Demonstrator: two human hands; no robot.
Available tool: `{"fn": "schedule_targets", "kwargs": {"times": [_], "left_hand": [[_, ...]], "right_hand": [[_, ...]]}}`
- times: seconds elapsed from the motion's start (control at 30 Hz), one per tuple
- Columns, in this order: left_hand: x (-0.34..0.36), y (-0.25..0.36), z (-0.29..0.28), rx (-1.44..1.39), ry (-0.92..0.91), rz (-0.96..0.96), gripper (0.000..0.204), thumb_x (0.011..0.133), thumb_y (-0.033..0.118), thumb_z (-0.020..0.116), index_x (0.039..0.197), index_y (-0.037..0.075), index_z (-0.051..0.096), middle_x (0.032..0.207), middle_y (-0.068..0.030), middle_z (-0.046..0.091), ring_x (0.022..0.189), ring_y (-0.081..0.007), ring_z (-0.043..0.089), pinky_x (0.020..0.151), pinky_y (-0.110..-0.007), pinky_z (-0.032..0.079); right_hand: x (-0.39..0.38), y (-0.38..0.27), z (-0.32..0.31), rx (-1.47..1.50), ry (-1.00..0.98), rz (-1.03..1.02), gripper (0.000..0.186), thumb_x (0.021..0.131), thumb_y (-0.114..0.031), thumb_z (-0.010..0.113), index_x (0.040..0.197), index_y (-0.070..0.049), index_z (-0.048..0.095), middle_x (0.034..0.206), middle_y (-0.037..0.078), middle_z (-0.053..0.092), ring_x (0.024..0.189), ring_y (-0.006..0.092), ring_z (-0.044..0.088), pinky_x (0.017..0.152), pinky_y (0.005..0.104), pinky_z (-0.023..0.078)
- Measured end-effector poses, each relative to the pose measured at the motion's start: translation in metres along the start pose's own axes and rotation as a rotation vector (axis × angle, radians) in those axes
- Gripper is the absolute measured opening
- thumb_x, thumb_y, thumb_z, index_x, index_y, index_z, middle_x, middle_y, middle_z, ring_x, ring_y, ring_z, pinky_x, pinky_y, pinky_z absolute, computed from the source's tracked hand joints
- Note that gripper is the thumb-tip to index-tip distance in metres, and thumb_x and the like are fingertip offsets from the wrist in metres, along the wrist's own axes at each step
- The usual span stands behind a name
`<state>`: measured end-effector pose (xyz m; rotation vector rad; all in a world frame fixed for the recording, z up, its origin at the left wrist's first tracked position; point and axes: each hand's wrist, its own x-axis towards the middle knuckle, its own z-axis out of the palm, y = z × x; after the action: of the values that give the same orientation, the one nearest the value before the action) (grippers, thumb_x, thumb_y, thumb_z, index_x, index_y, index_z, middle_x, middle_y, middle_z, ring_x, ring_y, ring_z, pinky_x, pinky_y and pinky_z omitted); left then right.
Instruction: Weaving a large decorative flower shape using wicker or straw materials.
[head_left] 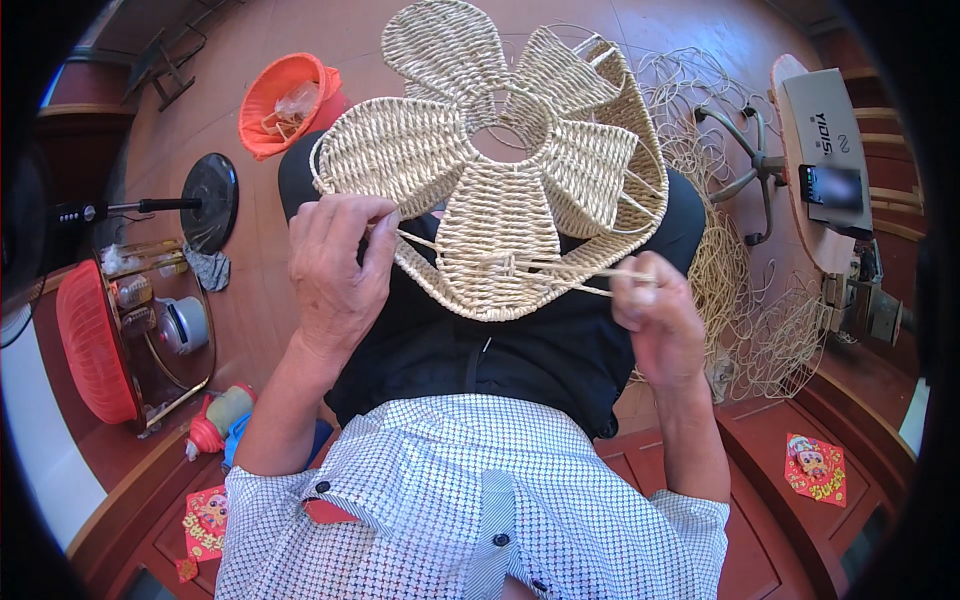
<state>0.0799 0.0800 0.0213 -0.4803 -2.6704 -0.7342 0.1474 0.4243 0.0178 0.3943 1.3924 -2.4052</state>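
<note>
A woven straw piece with several flower petals (500, 215) around a round central hole rests across my lap. Some petals are filled with weave, and bare wire frame shows at the right side and near the left petal. My left hand (342, 255) is closed, its curled fingers and thumb against the left petal's lower edge. My right hand (660, 315) is closed in a pinch on straw cord (590, 272). The cord runs taut from the lower petal toward the right. My right fingertips are partly blurred.
Loose straw cord (725, 260) lies in a tangled heap on the floor at right, beside a swivel chair base (752, 170). A cardboard box (830, 150) is on a board at far right. An orange plastic basket (262, 95) and a fan stand (210, 205) are at left.
</note>
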Motion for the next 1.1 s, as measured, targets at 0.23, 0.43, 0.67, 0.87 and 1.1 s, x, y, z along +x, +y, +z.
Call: {"fn": "schedule_targets", "kwargs": {"times": [0.23, 0.43, 0.67, 0.87, 1.1], "left_hand": [[0.002, 0.002, 0.001, 0.045, 0.006, 0.039, 0.024, 0.089, 0.002, 0.084, 0.11, 0.011, 0.075, 0.104, -0.0056, 0.073, 0.094, -0.0274, 0.068, 0.087, -0.04, 0.05], [0.003, 0.0, -0.001, 0.142, 0.007, 0.163, 0.025, 0.087, 0.003, 0.085, 0.108, 0.013, 0.075, 0.106, -0.0029, 0.074, 0.103, -0.0248, 0.07, 0.098, -0.043, 0.049], [0.004, -0.007, 0.001, 0.079, 0.003, 0.181, 0.025, 0.086, 0.002, 0.085, 0.107, 0.012, 0.075, 0.105, -0.0039, 0.073, 0.106, -0.0269, 0.07, 0.11, -0.048, 0.05], [0.006, -0.006, -0.002, 0.08, -0.022, 0.197, 0.025, 0.087, 0.002, 0.084, 0.108, 0.012, 0.075, 0.107, -0.0048, 0.073, 0.106, -0.0282, 0.07, 0.109, -0.048, 0.05], [0.0, -0.02, 0.008, -0.014, -0.003, 0.18, 0.024, 0.088, 0.002, 0.084, 0.107, 0.011, 0.075, 0.107, -0.0057, 0.073, 0.107, -0.0299, 0.069, 0.108, -0.048, 0.05]], "right_hand": [[-0.007, -0.007, -0.024, -0.076, 0.093, 0.072, 0.025, 0.09, -0.005, 0.076, 0.091, -0.017, 0.054, 0.077, -0.01, 0.049, 0.063, 0.0004, 0.036, 0.056, 0.0203, 0.027], [-0.003, -0.019, -0.06, -0.223, 0.44, -0.046, 0.024, 0.093, 0.001, 0.074, 0.105, -0.016, 0.061, 0.079, -0.013, 0.051, 0.058, -0.0035, 0.037, 0.049, 0.0182, 0.024], [-0.018, -0.046, -0.164, -0.022, 0.88, -0.255, 0.027, 0.092, 0.0, 0.082, 0.108, -0.013, 0.065, 0.082, -0.008, 0.059, 0.055, -0.0001, 0.04, 0.043, 0.0208, 0.026], [-0.1, -0.089, -0.409, 0.067, 1.113, -0.257, 0.022, 0.095, -0.01, 0.083, 0.11, -0.012, 0.067, 0.086, -0.005, 0.066, 0.053, 0.0037, 0.04, 0.043, 0.0243, 0.023], [-0.197, -0.159, -0.531, -0.085, 1.188, -0.139, 0.025, 0.102, -0.016, 0.074, 0.126, -0.009, 0.071, 0.103, 0.0, 0.066, 0.06, 0.0055, 0.043, 0.047, 0.0245, 0.03]]}}
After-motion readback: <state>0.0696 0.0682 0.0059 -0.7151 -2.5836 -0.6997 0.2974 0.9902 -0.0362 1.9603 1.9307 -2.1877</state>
